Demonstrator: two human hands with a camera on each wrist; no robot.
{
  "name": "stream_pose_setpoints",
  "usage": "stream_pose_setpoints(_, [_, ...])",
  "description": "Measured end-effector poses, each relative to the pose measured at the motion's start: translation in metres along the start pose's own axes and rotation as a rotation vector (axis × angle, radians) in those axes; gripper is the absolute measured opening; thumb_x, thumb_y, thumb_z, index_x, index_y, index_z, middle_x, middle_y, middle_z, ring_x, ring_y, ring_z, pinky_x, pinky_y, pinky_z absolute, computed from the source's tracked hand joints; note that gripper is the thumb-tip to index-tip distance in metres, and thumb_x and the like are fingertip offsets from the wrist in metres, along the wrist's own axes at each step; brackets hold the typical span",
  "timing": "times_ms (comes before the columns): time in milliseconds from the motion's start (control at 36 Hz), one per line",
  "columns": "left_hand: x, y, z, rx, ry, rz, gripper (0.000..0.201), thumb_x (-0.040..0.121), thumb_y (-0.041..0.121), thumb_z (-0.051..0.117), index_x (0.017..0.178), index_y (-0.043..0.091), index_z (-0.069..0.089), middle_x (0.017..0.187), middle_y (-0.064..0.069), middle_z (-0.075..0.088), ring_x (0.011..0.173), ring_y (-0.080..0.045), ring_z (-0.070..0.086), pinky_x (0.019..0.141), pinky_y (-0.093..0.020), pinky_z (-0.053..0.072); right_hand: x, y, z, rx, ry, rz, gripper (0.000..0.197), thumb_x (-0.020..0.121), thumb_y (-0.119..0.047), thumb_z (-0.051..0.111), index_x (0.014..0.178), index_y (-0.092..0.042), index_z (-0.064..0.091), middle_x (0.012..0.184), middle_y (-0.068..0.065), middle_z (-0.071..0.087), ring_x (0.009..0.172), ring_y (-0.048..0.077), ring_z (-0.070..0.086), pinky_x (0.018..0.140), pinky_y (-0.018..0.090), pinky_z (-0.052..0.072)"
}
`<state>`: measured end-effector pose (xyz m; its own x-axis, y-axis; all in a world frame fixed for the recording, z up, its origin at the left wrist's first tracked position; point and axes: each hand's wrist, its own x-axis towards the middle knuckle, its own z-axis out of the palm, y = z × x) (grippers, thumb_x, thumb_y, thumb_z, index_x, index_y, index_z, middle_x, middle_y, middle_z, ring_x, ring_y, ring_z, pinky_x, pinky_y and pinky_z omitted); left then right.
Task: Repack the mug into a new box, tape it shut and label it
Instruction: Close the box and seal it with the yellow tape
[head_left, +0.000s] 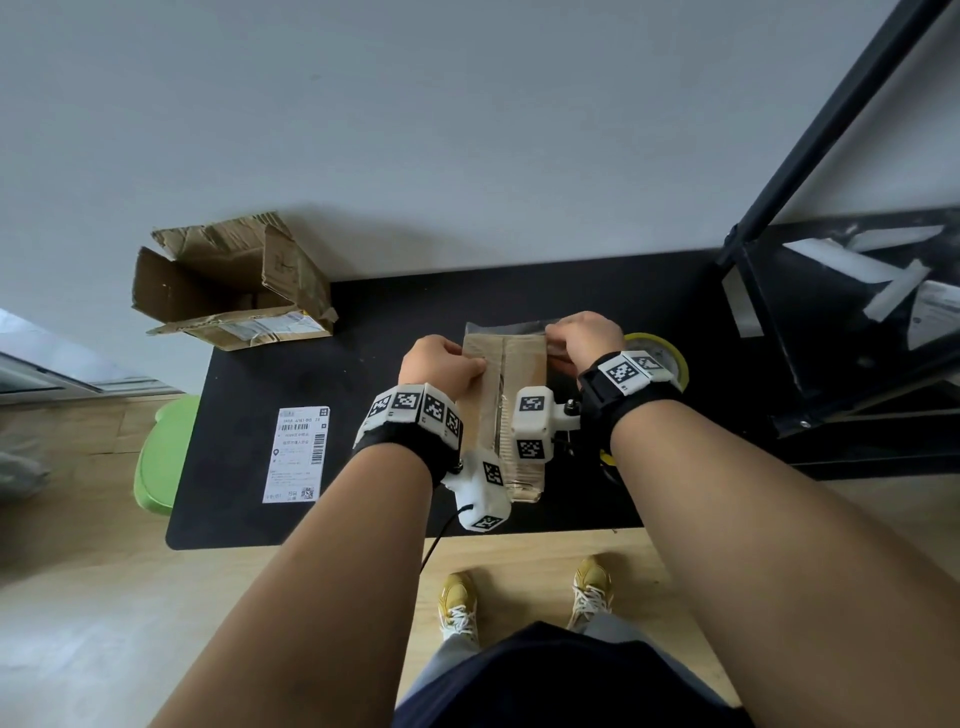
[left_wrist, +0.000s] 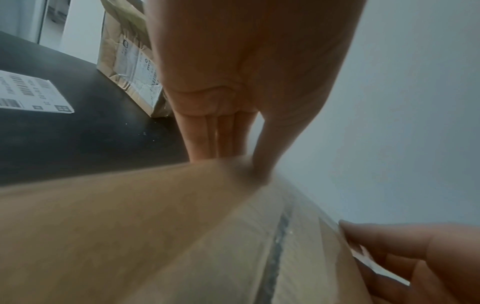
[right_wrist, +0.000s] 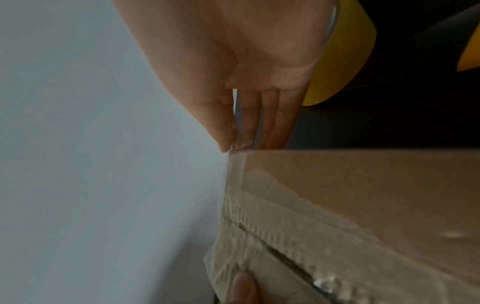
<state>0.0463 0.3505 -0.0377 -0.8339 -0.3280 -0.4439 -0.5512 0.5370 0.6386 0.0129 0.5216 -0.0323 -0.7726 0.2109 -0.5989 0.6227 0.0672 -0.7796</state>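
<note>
The new cardboard box (head_left: 511, 384) is kept on the black mat (head_left: 363, 338), flaps closed and mug hidden inside, so that clear tape (right_wrist: 235, 170) can be laid along the centre seam. It is steadied by the left hand (head_left: 439, 366), whose straight fingers (left_wrist: 207, 139) and thumb are pressed against its far left corner. The tape's far end is pinched between thumb and fingers by the right hand (head_left: 584, 332). The shipping label (head_left: 297, 454) is left unapplied nearby.
</note>
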Motion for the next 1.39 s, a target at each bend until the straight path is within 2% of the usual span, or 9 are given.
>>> stream_pose_setpoints(139, [-0.002,0.002,0.000,0.000,0.007,0.002,0.025,0.078,0.031,0.075,0.097,0.018,0.066,0.093,0.002,0.069,0.085,-0.013,0.064,0.073,-0.029,0.052,-0.007,0.005,0.000,0.101,0.007,-0.005,0.019,0.087,0.004,0.062,0.076,-0.011,0.057,0.076,0.010,0.065,0.061,0.017,0.064,0.071,0.037,0.059])
stream_pose_setpoints(306, [-0.007,0.002,0.000,0.000,0.040,0.011,0.031,0.079,0.031,0.073,0.105,0.017,0.062,0.098,0.002,0.065,0.087,-0.013,0.060,0.069,-0.027,0.046,-0.006,-0.003,-0.002,0.152,-0.027,0.108,0.021,0.089,0.006,0.058,0.077,-0.011,0.057,0.082,0.011,0.062,0.087,0.029,0.067,0.080,0.039,0.058])
stream_pose_setpoints(389, [-0.009,0.006,0.003,0.021,0.050,0.027,0.029,0.083,0.027,0.070,0.108,0.017,0.059,0.100,0.002,0.064,0.083,-0.012,0.058,0.059,-0.023,0.040,-0.009,-0.004,-0.006,0.156,-0.056,0.110,0.026,0.086,0.012,0.057,0.104,-0.007,0.056,0.109,0.020,0.064,0.101,0.036,0.067,0.074,0.039,0.058])
stream_pose_setpoints(472, [-0.010,0.008,0.003,0.035,0.056,0.028,0.030,0.083,0.025,0.070,0.109,0.015,0.061,0.103,-0.001,0.065,0.088,-0.014,0.060,0.064,-0.025,0.042,-0.012,-0.003,-0.010,0.162,-0.065,0.123,0.037,0.085,0.017,0.055,0.116,-0.004,0.054,0.109,0.023,0.065,0.098,0.035,0.068,0.080,0.041,0.058])
stream_pose_setpoints(611, [-0.011,0.007,0.001,0.032,0.054,0.039,0.027,0.083,0.026,0.072,0.107,0.014,0.065,0.099,0.000,0.068,0.085,-0.013,0.062,0.067,-0.025,0.045,-0.008,0.002,-0.010,0.085,-0.057,0.110,0.024,0.084,0.015,0.059,0.095,-0.006,0.054,0.110,0.023,0.064,0.099,0.037,0.067,0.084,0.045,0.057])
stream_pose_setpoints(972, [-0.009,0.008,0.003,0.069,0.068,0.046,0.020,0.081,0.028,0.073,0.096,0.015,0.069,0.089,0.000,0.070,0.081,-0.014,0.066,0.071,-0.030,0.056,-0.001,0.006,0.001,-0.275,-0.003,0.033,0.015,0.088,0.001,0.058,0.102,0.006,0.064,0.103,0.022,0.068,0.107,0.041,0.063,0.092,0.054,0.051])
stream_pose_setpoints(1083, [-0.011,0.007,0.002,0.058,0.075,0.053,0.020,0.081,0.028,0.074,0.096,0.015,0.069,0.089,0.001,0.069,0.081,-0.014,0.065,0.071,-0.029,0.054,0.006,0.010,0.001,-0.328,0.001,0.021,0.024,0.085,-0.007,0.064,0.107,0.000,0.061,0.097,0.016,0.068,0.099,0.036,0.066,0.089,0.049,0.055])
stream_pose_setpoints(1222, [-0.015,0.007,0.000,0.057,0.071,0.075,0.015,0.083,0.026,0.072,0.092,0.015,0.070,0.086,0.001,0.070,0.080,-0.013,0.066,0.070,-0.029,0.054,0.006,0.004,-0.003,-0.320,0.057,-0.064,0.007,0.078,-0.009,0.066,0.081,-0.008,0.072,0.082,0.012,0.072,0.080,0.031,0.070,0.078,0.046,0.060])
stream_pose_setpoints(1389, [-0.017,0.006,-0.001,0.046,0.050,0.076,0.014,0.084,0.028,0.071,0.091,0.016,0.073,0.085,0.000,0.071,0.080,-0.015,0.067,0.077,-0.034,0.057,-0.015,-0.002,-0.007,-0.151,-0.056,-0.029,0.005,0.081,-0.002,0.067,0.079,-0.002,0.071,0.088,0.016,0.073,0.085,0.028,0.072,0.081,0.039,0.060])
